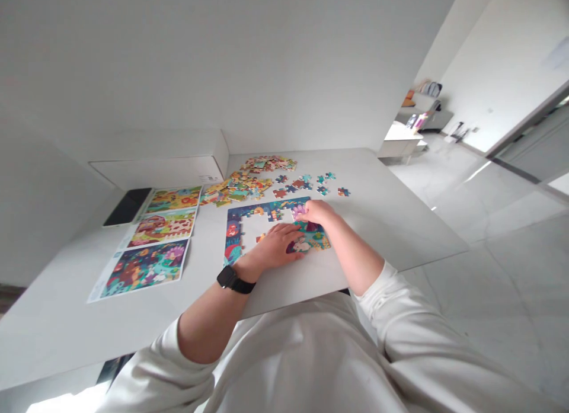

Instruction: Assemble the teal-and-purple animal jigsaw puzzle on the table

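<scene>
Left hand [272,247] flat, released, on partly built jigsaw puzzle [233,238] near desk [377,223] front edge; right hand [318,212] on puzzle's far side, grip unclear; loose pieces [302,185] toward far edge.

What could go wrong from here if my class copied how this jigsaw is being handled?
The left hand lies flat on the partly built jigsaw puzzle, so it might nudge joined pieces apart. The heaped loose pieces could also be hard to sort, since three picture sheets lie nearby and the pieces may belong to different pictures.
</scene>
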The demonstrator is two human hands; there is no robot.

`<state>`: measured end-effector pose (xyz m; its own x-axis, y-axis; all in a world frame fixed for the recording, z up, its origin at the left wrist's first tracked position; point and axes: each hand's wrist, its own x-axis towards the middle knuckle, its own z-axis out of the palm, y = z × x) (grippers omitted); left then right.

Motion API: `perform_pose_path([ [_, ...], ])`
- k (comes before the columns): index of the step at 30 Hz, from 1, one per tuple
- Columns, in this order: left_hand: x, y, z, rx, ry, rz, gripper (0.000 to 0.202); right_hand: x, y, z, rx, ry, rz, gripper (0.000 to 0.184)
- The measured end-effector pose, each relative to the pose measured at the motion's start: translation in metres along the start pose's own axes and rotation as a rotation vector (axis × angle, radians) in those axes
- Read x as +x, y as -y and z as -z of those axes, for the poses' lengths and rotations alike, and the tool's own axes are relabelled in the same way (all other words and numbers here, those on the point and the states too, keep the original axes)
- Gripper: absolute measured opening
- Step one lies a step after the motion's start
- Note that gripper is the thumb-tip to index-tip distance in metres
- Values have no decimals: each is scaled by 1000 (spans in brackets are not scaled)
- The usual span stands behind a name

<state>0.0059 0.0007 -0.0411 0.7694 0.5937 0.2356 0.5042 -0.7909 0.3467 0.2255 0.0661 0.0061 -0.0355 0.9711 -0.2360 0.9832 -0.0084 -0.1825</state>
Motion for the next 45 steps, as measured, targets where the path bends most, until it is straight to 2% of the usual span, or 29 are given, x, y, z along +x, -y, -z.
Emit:
perform_pose_path([
  [7,-1,-2,0,14,0,15,53,1,2,-1,-6,16,12,60],
  [13,-1,-4,1,24,-2,13,52,-1,6,-4,-23,5,-35,76],
  [18,0,-4,1,-57,-39,9,48,1,5,-4,-19,-13,-21,70],
  [20,1,-3,6,-146,-109,18,46,3,0,-4,5,-13,-6,60],
  [22,1,-1,14,-247,-228,68,42,6,-8,-4,75,4,23,49],
  [28,-1,18,41,-613,-709,428,31,14,-41,-5,352,-65,96,25],
  [30,-2,22,50,-802,-862,462,35,16,-49,-3,394,-82,127,23],
  [32,-4,25,59,-973,-972,475,41,18,-56,0,442,-103,116,34],
  [35,-7,26,71,-1134,-1057,504,50,24,-62,10,488,-152,34,47],
  [41,-10,34,82,-1325,-1160,558,60,52,-65,28,228,-243,31,20],
  [45,-10,37,85,-1499,-1217,597,51,80,-55,28,129,-263,-32,24],
])
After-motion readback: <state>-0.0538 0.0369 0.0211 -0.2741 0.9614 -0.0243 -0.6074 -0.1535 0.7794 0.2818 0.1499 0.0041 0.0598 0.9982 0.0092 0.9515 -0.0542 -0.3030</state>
